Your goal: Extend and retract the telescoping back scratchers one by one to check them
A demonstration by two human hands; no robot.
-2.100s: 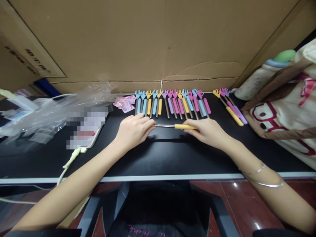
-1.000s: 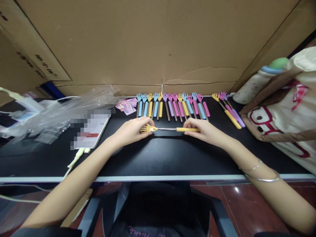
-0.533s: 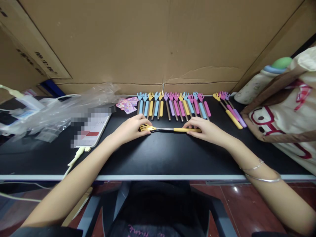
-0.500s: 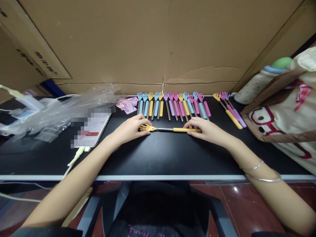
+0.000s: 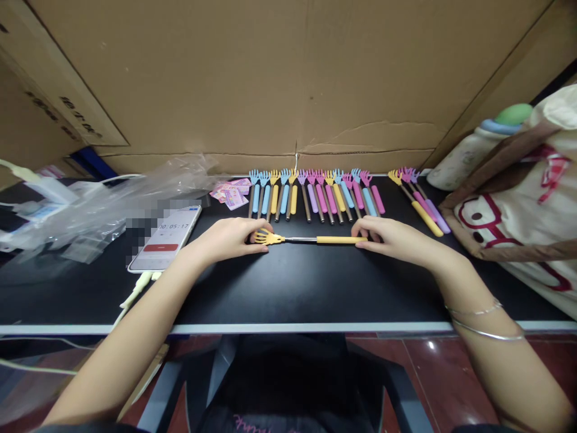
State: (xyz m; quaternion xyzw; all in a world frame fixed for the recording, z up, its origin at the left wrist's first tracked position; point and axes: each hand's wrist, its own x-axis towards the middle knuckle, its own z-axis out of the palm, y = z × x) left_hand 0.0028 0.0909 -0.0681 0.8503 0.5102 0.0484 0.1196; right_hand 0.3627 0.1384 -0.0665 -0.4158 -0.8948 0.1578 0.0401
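A yellow back scratcher (image 5: 340,240) with a metal rod lies level across the front of the desk, claw end to the left. My left hand (image 5: 238,236) is closed round the claw-shaped head, its thumb below and fingers behind. At the opposite end, my right hand (image 5: 383,237) pinches the tip of the yellow handle between thumb and fingers. Just behind both hands runs a row of back scratchers (image 5: 294,198) in blue, yellow, purple and pink, claws pointing away from me. Some of their handle ends sit close to my right fingers.
Farther right lie a few more back scratchers (image 5: 426,216), beside a cloth bag (image 5: 532,204) and a bottle (image 5: 469,150). Small printed cards (image 5: 232,192), clear plastic wrap (image 5: 148,180) and a phone (image 5: 164,240) on a cable are on the left. A cardboard wall (image 5: 270,78) stands behind.
My right hand has slid outward to the right along the handle, up to its end, showing more of the yellow grip. My left hand stays at the claw, shifted slightly left.
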